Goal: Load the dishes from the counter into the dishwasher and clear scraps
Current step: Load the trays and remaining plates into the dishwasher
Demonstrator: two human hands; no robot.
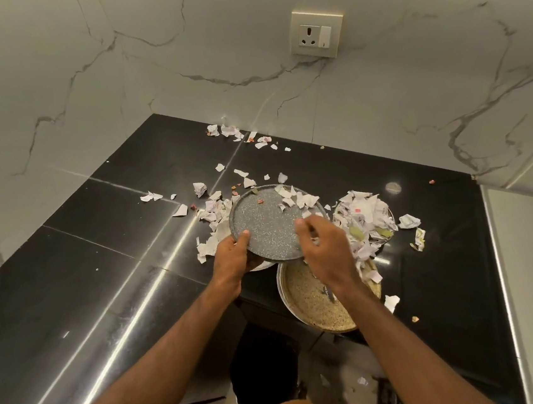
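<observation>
My left hand (234, 254) grips the grey plate (268, 228) at its near rim, thumb on top, apparently raised off the counter (101, 268). My right hand (325, 245) hovers over the plate's right edge, fingers curled. I cannot tell whether it holds anything.

A few paper scraps (294, 199) lie on the plate's far side.

Assessment: early stage. A beige plate (312, 302) and a scrap-heaped dish (391, 218) sit unloaded, and loose scraps (208, 212) litter the counter. The dishwasher is not in view.
</observation>
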